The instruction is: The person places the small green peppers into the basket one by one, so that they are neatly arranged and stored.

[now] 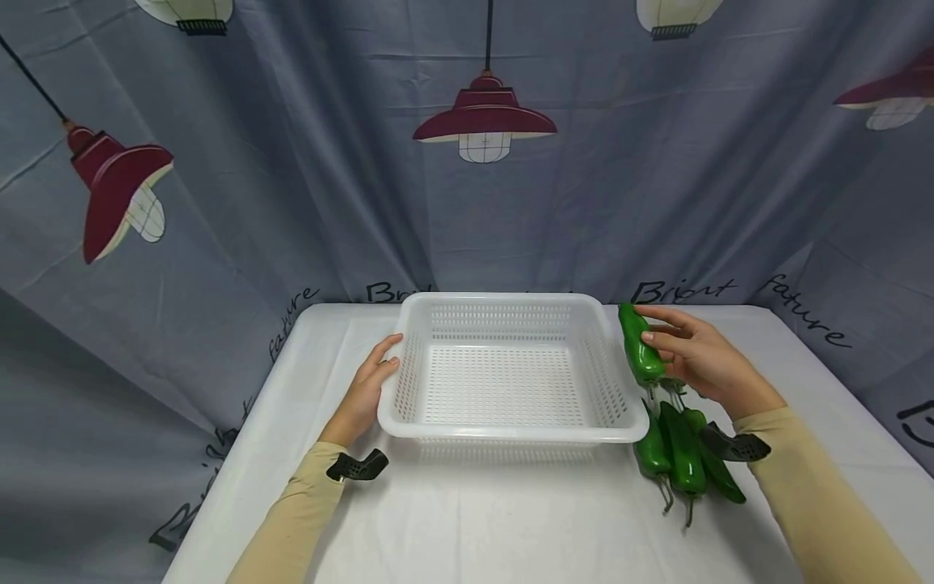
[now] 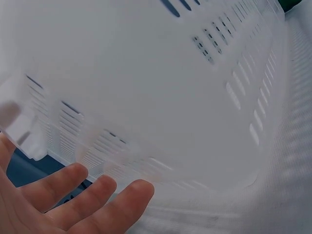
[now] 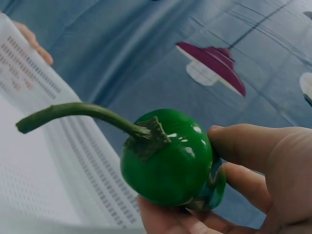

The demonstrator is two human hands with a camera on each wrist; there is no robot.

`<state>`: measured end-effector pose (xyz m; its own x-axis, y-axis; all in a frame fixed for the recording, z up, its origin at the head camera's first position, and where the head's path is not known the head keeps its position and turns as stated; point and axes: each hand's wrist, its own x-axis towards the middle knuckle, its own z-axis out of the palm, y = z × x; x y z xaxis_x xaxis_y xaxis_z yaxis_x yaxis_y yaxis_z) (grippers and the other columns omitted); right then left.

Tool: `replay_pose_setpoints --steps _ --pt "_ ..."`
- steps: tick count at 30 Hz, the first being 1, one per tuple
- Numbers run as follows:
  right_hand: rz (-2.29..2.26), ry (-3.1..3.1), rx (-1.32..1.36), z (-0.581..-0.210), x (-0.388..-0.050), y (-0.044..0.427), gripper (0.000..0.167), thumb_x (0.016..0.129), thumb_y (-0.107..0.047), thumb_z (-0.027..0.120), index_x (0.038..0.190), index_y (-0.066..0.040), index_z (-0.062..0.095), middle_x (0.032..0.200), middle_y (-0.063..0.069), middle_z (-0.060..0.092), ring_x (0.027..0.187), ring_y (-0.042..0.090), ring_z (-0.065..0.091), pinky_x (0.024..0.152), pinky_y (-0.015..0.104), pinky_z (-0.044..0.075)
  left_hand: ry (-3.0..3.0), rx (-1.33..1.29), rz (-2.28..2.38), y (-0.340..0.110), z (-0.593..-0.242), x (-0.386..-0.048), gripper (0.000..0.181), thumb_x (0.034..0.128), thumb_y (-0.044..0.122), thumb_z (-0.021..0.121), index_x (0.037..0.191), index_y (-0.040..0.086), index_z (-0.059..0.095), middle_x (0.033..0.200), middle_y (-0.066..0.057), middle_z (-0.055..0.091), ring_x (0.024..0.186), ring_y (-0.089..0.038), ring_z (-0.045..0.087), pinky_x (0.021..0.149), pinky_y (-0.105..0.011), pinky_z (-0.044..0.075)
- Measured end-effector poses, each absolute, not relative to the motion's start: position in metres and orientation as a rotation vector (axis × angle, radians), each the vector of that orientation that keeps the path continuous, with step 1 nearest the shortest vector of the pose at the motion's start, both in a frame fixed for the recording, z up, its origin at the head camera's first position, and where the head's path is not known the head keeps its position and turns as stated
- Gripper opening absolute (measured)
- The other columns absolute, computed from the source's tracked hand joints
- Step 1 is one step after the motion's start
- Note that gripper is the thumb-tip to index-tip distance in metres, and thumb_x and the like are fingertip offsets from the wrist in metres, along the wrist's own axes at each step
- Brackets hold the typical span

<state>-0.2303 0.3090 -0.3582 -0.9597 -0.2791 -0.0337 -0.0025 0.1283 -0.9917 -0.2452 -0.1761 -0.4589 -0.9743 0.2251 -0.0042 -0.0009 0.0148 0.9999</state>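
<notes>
A white perforated plastic basket (image 1: 503, 389) with nothing in it is in the middle of the head view. My left hand (image 1: 367, 389) holds its left rim; the left wrist view shows fingers (image 2: 129, 202) beneath the rim, beside the slotted wall. Beyond the basket's right side, my right hand (image 1: 696, 357) grips a glossy green pepper (image 1: 640, 347) between thumb and fingers. Its curved stem (image 3: 78, 108) faces the camera in the right wrist view. Below that hand, several more green peppers (image 1: 682, 450) lie in a bunch, partly hidden by the basket rim and right wrist.
A white cloth covers the table (image 1: 467, 519). Behind it hangs a grey-blue curtain (image 1: 328, 162) printed with lamps and lettering. Each wrist carries a black strap device (image 1: 357, 466). The peppers lie close against the basket's right front corner.
</notes>
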Motion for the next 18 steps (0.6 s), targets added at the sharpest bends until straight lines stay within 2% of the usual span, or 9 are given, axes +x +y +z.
replay_pose_setpoints --steps 3,6,11,18 --pt "-1.892 2.183 -0.234 -0.355 -0.237 0.294 0.043 0.104 -0.014 0.059 0.142 -0.030 0.046 0.115 -0.015 0.063 0.089 0.009 0.072 0.074 0.029 0.061 2.118 0.228 2.087 -0.178 -0.459 -0.245 0.049 0.1105 0.025 0.034 0.160 0.025 0.027 0.161 -0.015 0.038 0.124 -0.023 0.056 0.094 -0.025 0.053" --pt "-1.829 2.185 -0.208 -0.353 -0.244 0.280 0.052 0.104 -0.020 0.061 0.151 -0.024 0.039 0.120 -0.012 0.060 0.091 0.008 0.072 0.076 0.030 0.061 2.119 0.229 2.093 -0.179 -0.460 -0.245 0.049 0.1106 0.025 0.034 0.159 0.025 0.027 0.160 -0.016 0.038 0.125 -0.023 0.056 0.093 -0.025 0.052" --pt "-1.759 2.188 -0.210 -0.354 -0.253 0.259 0.066 0.105 -0.023 0.059 0.161 -0.014 0.026 0.131 0.000 0.049 0.098 0.007 0.070 0.082 0.034 0.061 2.111 0.243 2.103 -0.178 -0.461 -0.245 0.049 0.1106 0.025 0.034 0.159 0.024 0.027 0.161 -0.016 0.037 0.129 -0.028 0.053 0.095 -0.025 0.051" --pt "-1.737 2.164 -0.190 -0.354 -0.264 0.234 0.070 0.104 -0.023 0.061 0.162 -0.010 0.024 0.144 0.018 0.043 0.102 0.010 0.068 0.084 0.034 0.061 2.097 0.254 2.104 -0.177 -0.459 -0.246 0.050 0.1104 0.024 0.035 0.159 0.022 0.027 0.161 -0.016 0.036 0.129 -0.028 0.053 0.095 -0.025 0.051"
